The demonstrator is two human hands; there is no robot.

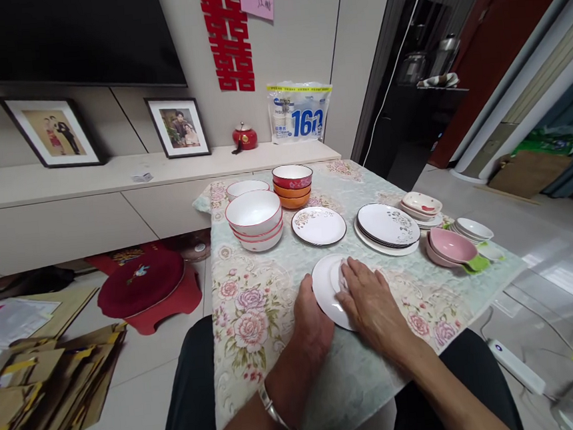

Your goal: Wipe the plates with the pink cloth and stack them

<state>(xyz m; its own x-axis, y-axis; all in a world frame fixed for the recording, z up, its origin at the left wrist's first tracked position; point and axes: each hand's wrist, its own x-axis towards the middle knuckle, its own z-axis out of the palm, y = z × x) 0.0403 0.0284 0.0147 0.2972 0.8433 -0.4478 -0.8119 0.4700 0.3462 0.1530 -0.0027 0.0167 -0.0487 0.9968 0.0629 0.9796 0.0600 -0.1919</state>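
Note:
A white plate (327,285) is at the near middle of the flowered tablecloth, partly covered by my hands. My left hand (312,320) grips its left rim, with the fingers curled underneath. My right hand (371,298) presses down on the plate's right side, closed over a white cloth (343,278) that shows at the fingertips. Most of this cloth is hidden, so its size is unclear. Just beyond lies a flower-patterned plate (319,225) with a dark rim. Right of it is a stack of similar plates (388,225).
Red-rimmed white bowls (253,212) are stacked at the left, with red and orange bowls (293,186) behind. Pink bowls (451,246), small white bowls (473,229) and heart-marked dishes (421,204) stand at the right. A red stool (147,287) and flattened cardboard (46,390) are on the floor left.

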